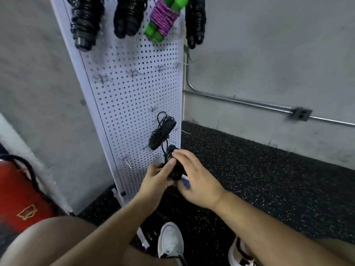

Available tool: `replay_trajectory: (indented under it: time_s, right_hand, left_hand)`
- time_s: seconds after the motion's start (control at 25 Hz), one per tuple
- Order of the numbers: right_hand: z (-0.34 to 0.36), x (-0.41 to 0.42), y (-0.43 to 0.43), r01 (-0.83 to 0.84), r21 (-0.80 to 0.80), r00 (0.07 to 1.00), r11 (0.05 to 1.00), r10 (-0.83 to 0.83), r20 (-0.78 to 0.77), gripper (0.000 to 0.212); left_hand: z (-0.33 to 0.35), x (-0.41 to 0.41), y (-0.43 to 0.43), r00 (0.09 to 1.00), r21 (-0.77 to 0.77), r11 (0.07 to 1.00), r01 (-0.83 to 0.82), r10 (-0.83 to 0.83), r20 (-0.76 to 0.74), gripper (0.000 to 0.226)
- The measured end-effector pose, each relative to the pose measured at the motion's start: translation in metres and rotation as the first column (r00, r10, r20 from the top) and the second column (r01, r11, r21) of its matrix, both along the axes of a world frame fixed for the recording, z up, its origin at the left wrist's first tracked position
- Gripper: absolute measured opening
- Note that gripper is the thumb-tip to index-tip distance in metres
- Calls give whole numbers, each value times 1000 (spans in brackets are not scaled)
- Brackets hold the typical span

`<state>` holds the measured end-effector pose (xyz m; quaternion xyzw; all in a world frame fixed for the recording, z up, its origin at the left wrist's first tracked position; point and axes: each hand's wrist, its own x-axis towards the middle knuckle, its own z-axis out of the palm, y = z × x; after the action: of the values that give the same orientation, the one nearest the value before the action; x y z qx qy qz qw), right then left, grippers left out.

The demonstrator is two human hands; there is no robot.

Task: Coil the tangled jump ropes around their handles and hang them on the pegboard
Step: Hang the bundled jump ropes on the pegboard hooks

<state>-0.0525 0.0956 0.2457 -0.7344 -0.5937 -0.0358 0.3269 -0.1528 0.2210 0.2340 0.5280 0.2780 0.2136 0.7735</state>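
Note:
A white pegboard [124, 96] stands upright against the grey wall. Both hands hold one black coiled jump rope [173, 166] low in front of its bottom right corner. My left hand [158, 178] grips the bundle from the left, thumb on top. My right hand [194, 179] wraps it from the right, fingers over its upper end. Just above, another black coiled rope [160, 134] hangs on a lower peg, a thin cord running down to the held bundle. Along the board's top hang three black coiled ropes [85, 25] and a green-handled rope with purple cord [163, 20].
Bare metal pegs [101, 78] stick out in a row across the board's middle, and more [126, 162] near the bottom left. A metal conduit [240, 102] with an outlet box runs along the wall. A red bag [23, 189] sits at left. My shoes [170, 240] stand on black speckled flooring.

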Motion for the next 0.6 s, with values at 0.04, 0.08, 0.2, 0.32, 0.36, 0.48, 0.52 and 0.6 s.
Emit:
replay_trajectory:
  time_s: [0.04,0.08,0.2,0.32,0.36,0.48,0.52,0.6]
  right_hand:
    - [13,-4,-1,-34,-10,999,999,34,-15,79]
    - [25,-7,-1,-70,-24,997,997,69,-23,78]
    - [52,-11,6,-25,63,998,998,29,-60,67]
    - [80,-17,26,139,168,824,976,-20,-567,55]
    - [89,-21,35,133,199,671,971,59,-739,52]
    - [109,-35,59,174,350,439,921,245,-864,45]
    - [115,-40,65,176,393,421,903,292,-859,44]
    - [126,-48,78,155,451,359,879,375,-855,42]
  left_hand:
    - [9,-5,4,999,-9,1000,13,-12,38,63]
    - [17,-9,8,996,-11,1000,26,-26,81,57]
    - [41,-29,27,983,23,997,68,-71,169,59]
    - [68,-47,37,967,137,986,100,-129,218,58]
    - [79,-50,39,964,189,978,90,-133,230,57]
    - [109,-53,40,957,344,936,-80,-25,290,49]
    - [117,-55,39,954,430,886,-176,45,298,45]
    - [133,-60,34,937,649,685,-329,154,312,34]
